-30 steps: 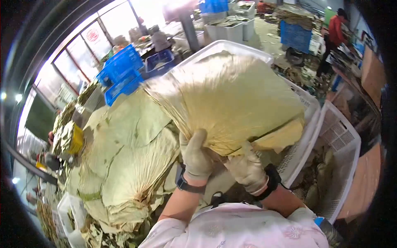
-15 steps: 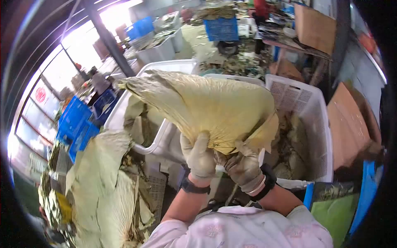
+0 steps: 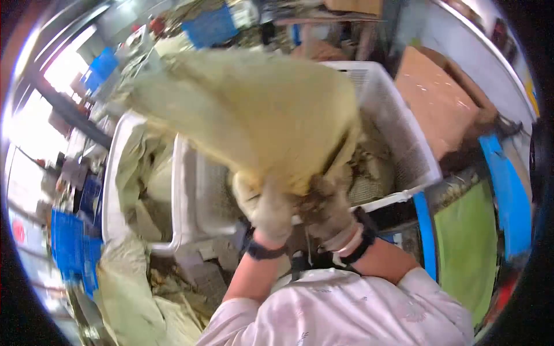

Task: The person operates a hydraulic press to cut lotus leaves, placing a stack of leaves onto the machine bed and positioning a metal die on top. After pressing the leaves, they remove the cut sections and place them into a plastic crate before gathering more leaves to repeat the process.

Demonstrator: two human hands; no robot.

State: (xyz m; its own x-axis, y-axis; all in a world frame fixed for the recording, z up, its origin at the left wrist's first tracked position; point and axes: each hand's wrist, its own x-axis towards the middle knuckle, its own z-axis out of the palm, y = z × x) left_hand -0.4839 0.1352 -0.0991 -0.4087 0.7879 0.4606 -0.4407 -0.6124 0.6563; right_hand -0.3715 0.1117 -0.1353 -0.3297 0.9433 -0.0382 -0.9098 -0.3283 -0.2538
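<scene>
A large dried lotus leaf (image 3: 254, 109), yellow-green and blurred by motion, fans out in front of me above the white crates. My left hand (image 3: 268, 207), in a pale glove, is closed on the leaf's near edge. Beside it my right hand (image 3: 332, 210), in a dirtier glove, grips the same edge near the leaf's centre. Both hands are close together, and their fingertips are smeared or partly hidden. More dried leaves (image 3: 130, 294) lie in a stack at the lower left.
White plastic crates stand before me: a left one (image 3: 109, 190) with folded leaves, a middle one (image 3: 184, 213), and a right one (image 3: 404, 115) holding brownish leaf material. Cardboard (image 3: 433, 104) and a green panel (image 3: 467, 242) are at right. Blue crates (image 3: 69, 242) stand at left.
The view has turned toward the right and down, so the crates appear shifted left and nearer. Both hands still hold the leaf, which is now blurred.
</scene>
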